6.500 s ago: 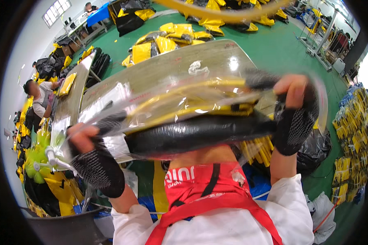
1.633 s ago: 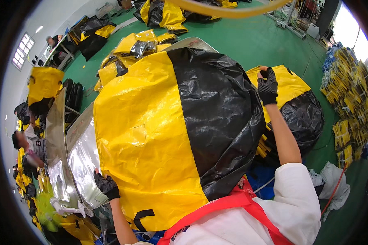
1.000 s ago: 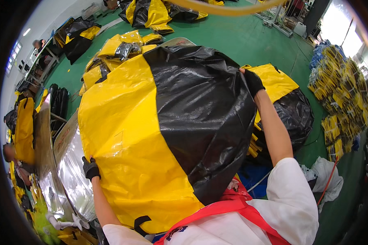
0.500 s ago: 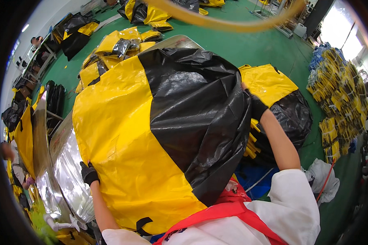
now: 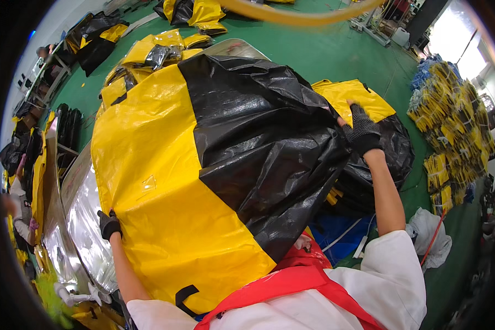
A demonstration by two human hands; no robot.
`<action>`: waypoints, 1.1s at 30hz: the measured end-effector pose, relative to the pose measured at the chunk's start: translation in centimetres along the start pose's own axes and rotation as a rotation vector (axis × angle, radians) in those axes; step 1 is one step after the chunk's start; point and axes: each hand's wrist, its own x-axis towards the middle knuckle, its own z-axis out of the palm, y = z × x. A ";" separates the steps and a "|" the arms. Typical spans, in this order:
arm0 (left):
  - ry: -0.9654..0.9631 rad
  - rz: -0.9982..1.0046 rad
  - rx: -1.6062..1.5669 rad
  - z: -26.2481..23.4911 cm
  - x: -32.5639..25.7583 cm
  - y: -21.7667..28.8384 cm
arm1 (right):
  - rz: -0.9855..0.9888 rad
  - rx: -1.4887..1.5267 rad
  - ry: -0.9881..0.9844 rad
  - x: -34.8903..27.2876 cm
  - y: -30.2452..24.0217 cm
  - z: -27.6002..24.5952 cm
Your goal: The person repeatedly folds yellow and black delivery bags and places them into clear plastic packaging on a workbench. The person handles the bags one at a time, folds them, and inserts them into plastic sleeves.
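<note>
Head view: a large yellow-and-black bag (image 5: 203, 165) lies spread, still wrinkled, over a shiny metal tabletop (image 5: 82, 220), the gloved left hand (image 5: 109, 224) clamped on its yellow edge, the gloved right hand (image 5: 362, 129) pressed flat, fingers spread, at its black side.

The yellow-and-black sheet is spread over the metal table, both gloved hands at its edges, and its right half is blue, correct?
Not quite. The head view shows the sheet with a black right half; left hand and right hand are at its edges, over the metal table.
</note>
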 end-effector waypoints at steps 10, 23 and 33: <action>0.069 1.424 -0.489 -8.5 -24.5 22.3 | -0.391 0.216 -0.276 10.2 -17.4 0.0; -0.617 1.606 -0.715 -4.7 -26.6 26.0 | -0.376 -0.036 -0.037 32.0 -22.7 15.1; -0.484 1.427 -0.417 -3.4 -15.0 33.6 | -0.847 0.464 -0.211 6.8 -15.4 -3.6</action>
